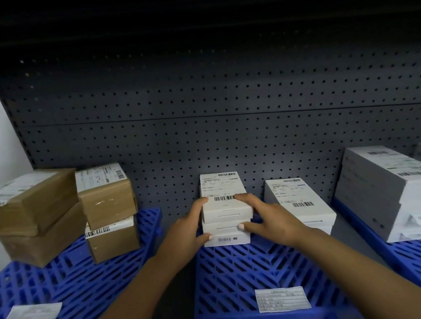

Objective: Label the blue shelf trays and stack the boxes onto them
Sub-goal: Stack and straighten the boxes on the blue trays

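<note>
Both bare hands clasp a stack of small white cardboard boxes on the middle blue slatted plastic tray: left hand on its left side, right hand on its right. A white paper label lies at that tray's front edge, brown cardboard parcels sit on the left tray

Single head-worn view, close, facing forward and down at shelf trays; edges apparently warped.

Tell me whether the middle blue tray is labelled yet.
Labelled: a white paper label lies flat on the front edge of the middle blue slatted plastic tray.
</note>
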Tool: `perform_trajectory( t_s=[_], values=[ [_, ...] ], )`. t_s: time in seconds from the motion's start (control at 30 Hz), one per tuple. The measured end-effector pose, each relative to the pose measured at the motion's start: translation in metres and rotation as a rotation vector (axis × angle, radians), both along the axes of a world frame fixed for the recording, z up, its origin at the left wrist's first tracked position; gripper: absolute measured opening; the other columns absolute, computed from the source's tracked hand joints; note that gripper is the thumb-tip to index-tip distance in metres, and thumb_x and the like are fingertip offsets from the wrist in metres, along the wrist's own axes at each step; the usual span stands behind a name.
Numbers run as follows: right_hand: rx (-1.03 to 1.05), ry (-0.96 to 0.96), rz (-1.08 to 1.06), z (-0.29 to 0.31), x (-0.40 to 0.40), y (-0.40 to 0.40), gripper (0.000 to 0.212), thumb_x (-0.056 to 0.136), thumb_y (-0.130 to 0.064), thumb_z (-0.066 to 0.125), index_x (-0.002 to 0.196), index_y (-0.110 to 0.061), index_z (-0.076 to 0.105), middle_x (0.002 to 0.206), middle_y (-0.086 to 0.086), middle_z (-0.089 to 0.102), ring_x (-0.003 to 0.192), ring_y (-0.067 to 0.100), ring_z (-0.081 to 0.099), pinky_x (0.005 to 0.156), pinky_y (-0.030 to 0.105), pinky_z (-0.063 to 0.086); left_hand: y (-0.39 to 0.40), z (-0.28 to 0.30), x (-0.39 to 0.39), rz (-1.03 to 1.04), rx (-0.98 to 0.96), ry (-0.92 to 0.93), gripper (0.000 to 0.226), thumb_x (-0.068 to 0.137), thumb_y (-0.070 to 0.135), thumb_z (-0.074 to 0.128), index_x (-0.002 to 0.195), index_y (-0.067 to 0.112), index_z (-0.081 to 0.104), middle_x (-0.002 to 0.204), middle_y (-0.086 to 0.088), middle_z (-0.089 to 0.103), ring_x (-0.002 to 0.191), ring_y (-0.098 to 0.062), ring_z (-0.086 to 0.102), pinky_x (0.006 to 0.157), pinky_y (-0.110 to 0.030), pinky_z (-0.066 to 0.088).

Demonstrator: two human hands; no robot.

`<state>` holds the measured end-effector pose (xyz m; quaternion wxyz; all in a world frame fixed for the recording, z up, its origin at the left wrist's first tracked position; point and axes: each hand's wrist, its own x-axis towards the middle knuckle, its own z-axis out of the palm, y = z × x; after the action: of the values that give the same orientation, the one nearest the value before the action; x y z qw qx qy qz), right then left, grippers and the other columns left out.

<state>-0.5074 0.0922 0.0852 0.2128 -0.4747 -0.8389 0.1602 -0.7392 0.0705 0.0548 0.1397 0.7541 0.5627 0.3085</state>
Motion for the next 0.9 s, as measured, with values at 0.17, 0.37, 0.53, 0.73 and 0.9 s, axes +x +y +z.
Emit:
perform_trajectory(
  t_s=[0.17, 0.37, 0.53, 0.73, 0.9],
  values=[
    [0.145, -0.135, -0.052, 0.005, -0.006, -0.008, 0.06, 0.095, -0.044, 0.048, 0.148, -0.035, 0.02, 0.119, 0.006, 0.057, 0.098, 0.021, 0.056, 0.078, 0.03, 0.045, 0.0, 0.015, 0.0, -0.022, 0.006, -0.078, 0.063, 0.087, 0.033, 0.067, 0.138, 0.031, 0.032, 0.134, 0.005, 0.051, 0.117, -0.012, 0.052, 0.088, -0.021, 0.044],
    [0.151, -0.235, -0.068, 0.011, -0.013, -0.013, 0.056, 0.099, -0.036, 0.041, 0.149, -0.03, 0.016, 0.121, 0.012, 0.056, 0.101, 0.03, 0.056, 0.08, 0.035, 0.047, -0.001, 0.013, 0.0, -0.047, -0.037, -0.184, 0.066, 0.09, 0.024, 0.064, 0.146, 0.034, 0.029, 0.14, 0.003, 0.048, 0.122, -0.012, 0.05, 0.099, -0.026, 0.045],
    [0.156, -0.303, -0.081, 0.014, -0.018, -0.017, 0.058, 0.099, -0.033, 0.041, 0.15, -0.026, 0.014, 0.105, 0.011, 0.061, 0.091, 0.03, 0.058, 0.076, 0.038, 0.049, -0.001, 0.011, 0.0, -0.052, -0.058, -0.242, 0.066, 0.088, 0.015, 0.066, 0.144, 0.029, 0.035, 0.14, 0.001, 0.049, 0.121, -0.011, 0.051, 0.102, -0.03, 0.045],
    [0.154, -0.344, -0.069, 0.018, -0.02, -0.02, 0.056, 0.1, -0.031, 0.039, 0.149, -0.023, 0.012, 0.099, 0.013, 0.06, 0.087, 0.031, 0.057, 0.072, 0.037, 0.046, 0.002, 0.011, -0.002, -0.019, -0.024, -0.147, 0.061, 0.087, 0.022, 0.067, 0.14, 0.031, 0.038, 0.13, -0.001, 0.058, 0.114, -0.012, 0.057, 0.096, -0.033, 0.049],
    [0.167, -0.34, -0.075, 0.015, -0.019, -0.018, 0.057, 0.1, -0.032, 0.039, 0.149, -0.025, 0.013, 0.105, 0.012, 0.058, 0.09, 0.031, 0.057, 0.073, 0.037, 0.047, 0.003, 0.017, -0.006, -0.008, -0.004, 0.033, 0.065, 0.088, 0.032, 0.065, 0.143, 0.032, 0.032, 0.134, 0.0, 0.055, 0.116, -0.015, 0.053, 0.095, -0.033, 0.047]
  ],
)
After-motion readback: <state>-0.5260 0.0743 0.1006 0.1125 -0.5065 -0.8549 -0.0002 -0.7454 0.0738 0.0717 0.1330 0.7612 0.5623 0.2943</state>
